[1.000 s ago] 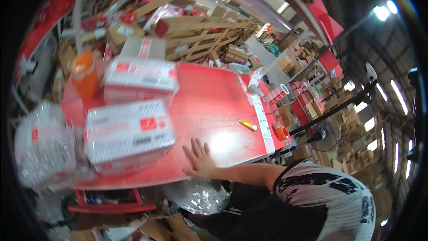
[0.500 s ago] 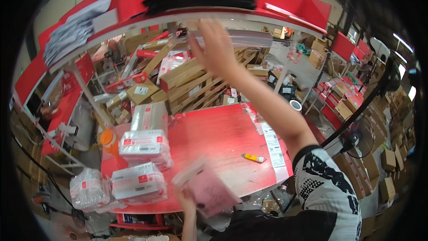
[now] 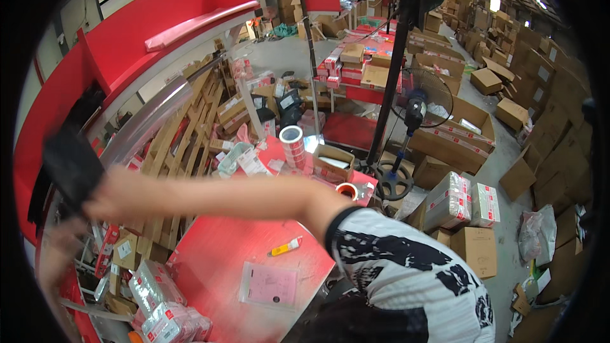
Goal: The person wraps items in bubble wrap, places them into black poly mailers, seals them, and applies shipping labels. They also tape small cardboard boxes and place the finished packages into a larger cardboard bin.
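My right hand (image 3: 98, 197), arm stretched leftward, grips a black flat item (image 3: 71, 164) beside the red shelf's stack of black items. My left hand (image 3: 67, 238) is raised just below it at the far left, blurred, its fingers unclear. Beneath my arm, a pink sheet in a clear bag (image 3: 270, 284) lies on the red tabletop (image 3: 216, 251), near a yellow utility knife (image 3: 284, 246). White-wrapped parcels (image 3: 154, 289) are at the table's lower left.
Tape rolls (image 3: 292, 146) and a small open carton (image 3: 333, 162) occupy the table's far end. A standing fan (image 3: 416, 101) stands beside it. Wooden pallets (image 3: 184, 127) lean behind the table. Cartons (image 3: 476, 251) line the floor at the right, and a red shelf (image 3: 159, 19) runs overhead.
The view has swung right since half a second ago. My right hand now has a black item in it. The pink sheet, then in my left hand, now lies on the table; my left hand is higher.
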`<action>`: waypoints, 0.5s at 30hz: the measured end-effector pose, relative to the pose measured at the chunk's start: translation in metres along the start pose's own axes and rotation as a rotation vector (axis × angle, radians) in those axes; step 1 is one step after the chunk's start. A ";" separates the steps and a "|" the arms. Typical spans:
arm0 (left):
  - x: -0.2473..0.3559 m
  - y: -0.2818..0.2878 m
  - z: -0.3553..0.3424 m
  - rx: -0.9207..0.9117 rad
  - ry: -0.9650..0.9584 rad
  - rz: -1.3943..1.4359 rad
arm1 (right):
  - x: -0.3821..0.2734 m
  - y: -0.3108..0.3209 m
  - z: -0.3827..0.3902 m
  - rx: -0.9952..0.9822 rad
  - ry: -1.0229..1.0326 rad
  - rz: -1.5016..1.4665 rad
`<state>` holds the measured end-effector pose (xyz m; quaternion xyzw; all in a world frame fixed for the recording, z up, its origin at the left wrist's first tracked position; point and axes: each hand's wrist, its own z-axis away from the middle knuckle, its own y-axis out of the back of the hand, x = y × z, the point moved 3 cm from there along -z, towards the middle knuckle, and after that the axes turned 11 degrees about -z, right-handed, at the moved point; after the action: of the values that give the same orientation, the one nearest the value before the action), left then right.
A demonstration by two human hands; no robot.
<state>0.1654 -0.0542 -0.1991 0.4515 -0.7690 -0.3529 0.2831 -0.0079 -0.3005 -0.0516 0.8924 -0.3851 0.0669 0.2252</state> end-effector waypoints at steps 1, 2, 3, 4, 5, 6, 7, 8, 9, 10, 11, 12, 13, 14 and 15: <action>-0.010 0.004 0.036 0.062 0.001 0.006 | -0.023 -0.013 0.052 -0.031 0.012 -0.135; -0.004 -0.001 0.072 0.084 -0.040 0.031 | -0.055 -0.020 0.122 -0.335 -0.208 -0.121; 0.023 -0.037 0.128 0.027 -0.089 0.107 | -0.094 -0.038 0.227 -0.287 -0.349 -0.115; 0.037 -0.063 0.192 -0.050 -0.110 0.152 | -0.137 -0.051 0.301 -0.614 -0.627 -0.414; 0.076 -0.101 0.259 -0.168 -0.150 0.226 | -0.195 -0.044 0.399 -0.372 -0.495 -0.340; 0.065 -0.119 0.325 -0.294 -0.134 0.171 | -0.256 -0.042 0.438 -0.700 -0.625 -0.548; 0.100 -0.148 0.388 -0.447 -0.165 0.189 | -0.308 -0.025 0.537 -1.019 -0.618 -0.602; 0.075 -0.156 0.433 -0.568 -0.151 0.067 | -0.340 -0.004 0.544 -0.953 -0.669 -0.694; 0.053 -0.158 0.465 -0.656 -0.135 -0.039 | -0.345 0.011 0.533 -0.927 -0.672 -0.688; 0.043 -0.159 0.483 -0.699 -0.139 -0.100 | -0.348 0.029 0.526 -0.923 -0.695 -0.664; 0.057 -0.164 0.497 -0.725 -0.168 -0.075 | -0.363 0.054 0.546 -0.946 -0.761 -0.485; 0.071 -0.167 0.506 -0.738 -0.194 -0.045 | -0.380 0.073 0.568 -0.967 -0.808 -0.306; 0.069 -0.162 0.497 -0.717 -0.200 0.005 | -0.380 0.079 0.564 -0.948 -0.943 -0.347; 0.068 -0.154 0.495 -0.709 -0.201 0.059 | -0.375 0.091 0.563 -0.934 -1.079 -0.392; 0.070 -0.148 0.484 -0.686 -0.197 0.116 | -0.363 0.102 0.554 -0.921 -1.206 -0.432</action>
<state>-0.1568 -0.0285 -0.5954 0.2494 -0.6538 -0.6156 0.3625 -0.3627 -0.3750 -0.6153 0.6466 -0.2480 -0.6402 0.3326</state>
